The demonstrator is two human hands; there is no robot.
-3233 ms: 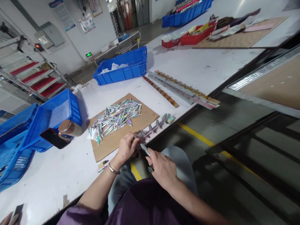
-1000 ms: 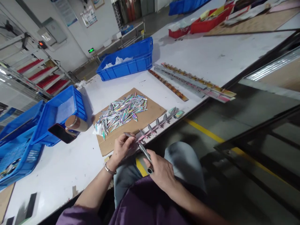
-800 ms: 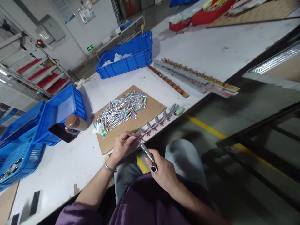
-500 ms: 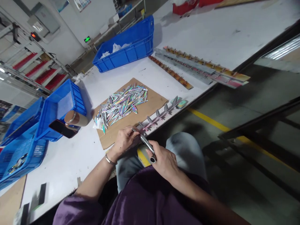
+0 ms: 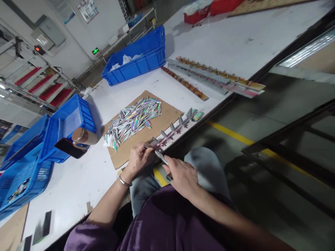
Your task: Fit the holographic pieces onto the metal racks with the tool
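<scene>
Crate (image 5: 140,67) at upper middle holds crumpled white material (image 5: 127,59); mid-frame, your left hand (image 5: 137,158) pinches what looks like a silver piece (image 5: 147,146) by the rail (image 5: 171,135), your right hand (image 5: 183,176) grips a metal tool (image 5: 161,157).

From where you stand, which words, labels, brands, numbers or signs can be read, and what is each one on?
No text can be read for certain.
Wall posters: print too small and blurred.
Green lit sign: marks too blurred.
Red-lit box: too small to read.
Phone: screen dark, no text visible.
</scene>
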